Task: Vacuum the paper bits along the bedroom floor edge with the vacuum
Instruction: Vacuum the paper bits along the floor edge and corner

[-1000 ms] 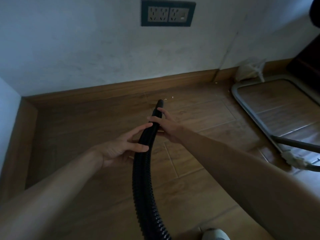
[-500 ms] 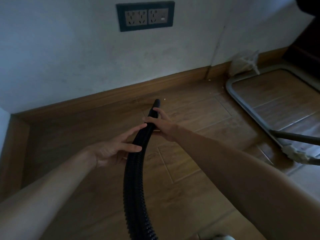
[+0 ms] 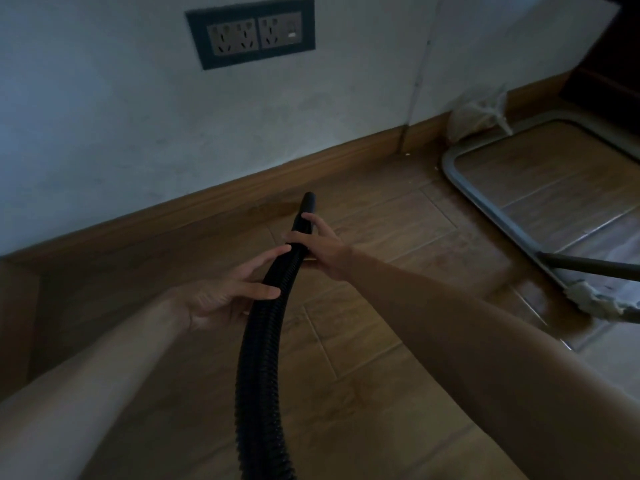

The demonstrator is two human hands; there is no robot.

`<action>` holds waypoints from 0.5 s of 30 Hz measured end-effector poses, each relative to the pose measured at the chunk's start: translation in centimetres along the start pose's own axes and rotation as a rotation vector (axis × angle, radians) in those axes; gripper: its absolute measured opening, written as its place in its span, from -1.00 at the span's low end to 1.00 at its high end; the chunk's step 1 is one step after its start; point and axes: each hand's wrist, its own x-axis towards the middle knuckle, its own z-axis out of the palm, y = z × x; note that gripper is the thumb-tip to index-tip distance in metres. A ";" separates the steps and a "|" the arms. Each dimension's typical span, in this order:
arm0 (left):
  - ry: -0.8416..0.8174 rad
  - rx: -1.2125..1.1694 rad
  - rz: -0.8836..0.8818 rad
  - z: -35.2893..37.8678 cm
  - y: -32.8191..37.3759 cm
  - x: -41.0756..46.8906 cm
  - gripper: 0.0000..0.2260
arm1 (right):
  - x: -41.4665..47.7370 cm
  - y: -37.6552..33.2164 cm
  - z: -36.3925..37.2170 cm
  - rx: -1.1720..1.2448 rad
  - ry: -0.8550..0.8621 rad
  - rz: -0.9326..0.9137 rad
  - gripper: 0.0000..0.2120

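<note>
Both our arms stretch forward at mid-frame. Our right hand [image 3: 323,245] wraps its grip round the vacuum hose [image 3: 259,358] behind the nozzle [image 3: 309,202]; our left hand [image 3: 218,297], grip spread, touches it straight-fingered.

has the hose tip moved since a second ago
Yes. The hose tip has edged closer to the baseboard and rightward, away from under the wall outlet.

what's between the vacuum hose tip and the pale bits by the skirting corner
Only bare wood floor, as far as the dim head view shows. The pale bits lie right of the hose tip, at the foot of the skirting board.
</note>
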 end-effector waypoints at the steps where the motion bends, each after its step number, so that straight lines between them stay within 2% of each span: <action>1: 0.000 0.003 -0.006 0.1 0.1 0.3 -0.16 | 0.1 -0.1 -0.3 0.005 -0.003 0.002 -0.28; 4: 0.008 0.046 0.017 0.2 0.4 1.6 -0.31 | 0.0 -0.4 -1.4 0.023 0.010 0.005 -0.30; 10: 0.000 0.198 0.012 1.8 1.9 3.9 -0.30 | -0.4 -0.4 -4.9 0.071 0.057 -0.015 -0.30; 12: -0.029 0.159 0.008 2.9 2.4 4.2 -0.23 | -0.5 -0.4 -6.2 0.085 0.077 -0.024 -0.31; 15: -0.030 0.200 0.042 4.7 3.2 4.7 0.02 | -0.7 -0.4 -7.9 0.102 0.106 -0.037 -0.32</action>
